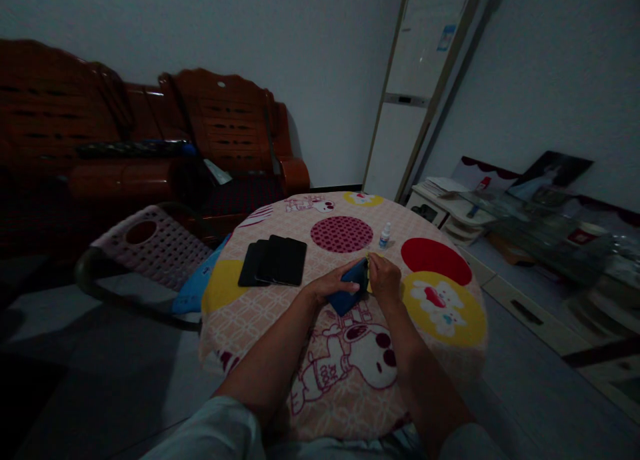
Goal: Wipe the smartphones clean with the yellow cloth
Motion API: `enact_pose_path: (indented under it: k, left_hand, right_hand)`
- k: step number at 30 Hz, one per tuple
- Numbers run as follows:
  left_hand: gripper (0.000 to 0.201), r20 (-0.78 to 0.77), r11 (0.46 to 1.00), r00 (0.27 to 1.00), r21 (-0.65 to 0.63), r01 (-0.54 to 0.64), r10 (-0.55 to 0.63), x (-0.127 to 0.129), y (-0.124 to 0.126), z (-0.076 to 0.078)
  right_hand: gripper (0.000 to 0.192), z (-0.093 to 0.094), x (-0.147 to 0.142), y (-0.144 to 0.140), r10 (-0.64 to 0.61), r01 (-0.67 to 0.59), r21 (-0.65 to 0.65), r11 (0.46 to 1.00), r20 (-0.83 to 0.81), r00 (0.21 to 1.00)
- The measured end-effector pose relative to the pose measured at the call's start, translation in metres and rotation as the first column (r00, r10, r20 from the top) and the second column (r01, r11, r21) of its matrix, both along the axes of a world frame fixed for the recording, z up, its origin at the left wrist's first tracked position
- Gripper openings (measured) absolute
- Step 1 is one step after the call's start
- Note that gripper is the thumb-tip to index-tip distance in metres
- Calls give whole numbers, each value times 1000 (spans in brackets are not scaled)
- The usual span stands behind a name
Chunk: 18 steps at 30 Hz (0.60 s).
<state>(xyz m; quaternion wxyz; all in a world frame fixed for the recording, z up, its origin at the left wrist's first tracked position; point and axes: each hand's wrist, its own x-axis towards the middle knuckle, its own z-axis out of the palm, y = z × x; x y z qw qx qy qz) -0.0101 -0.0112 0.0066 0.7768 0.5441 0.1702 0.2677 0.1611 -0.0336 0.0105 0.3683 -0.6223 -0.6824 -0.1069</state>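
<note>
My left hand (336, 283) is closed around a blue phone-like flat device (347, 299), thumb across its face, held tilted above the table. At the device's right edge, the fingers of my right hand (384, 278) are pinched together. A bit of yellow (369, 255) shows at those fingertips, too small to name. Just beyond my right hand stands a small white bottle (385, 235) with a blue label, upright. To the left of my hands, several dark flat devices (283, 260) lie overlapping, like tablets or phones.
A patterned cloth covers the round table (325, 373). On the left are a woven-back chair (155, 243) and wooden seats (220, 120). A tall white cabinet-like unit (400, 140) stands behind. On the right is a low cabinet (520, 307) with a glass top and clutter.
</note>
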Motion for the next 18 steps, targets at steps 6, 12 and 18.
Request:
enact_pose_path:
  k: [6,12,18]
  left_hand:
    - [90,34,999,999,-42,-4,5,-2,0,-2]
    - [87,75,995,997,-102,-5,13,-5,0,0]
    - [87,112,992,993,-123,-14,28,-4,-1,1]
  right_hand:
    - [29,1,2,0,-23,22,-15,1000,-53,998]
    - [28,1,2,0,-57,55,-42,998,-61,997]
    - [28,-1,4,1,-88,85,-59,995,-49,995]
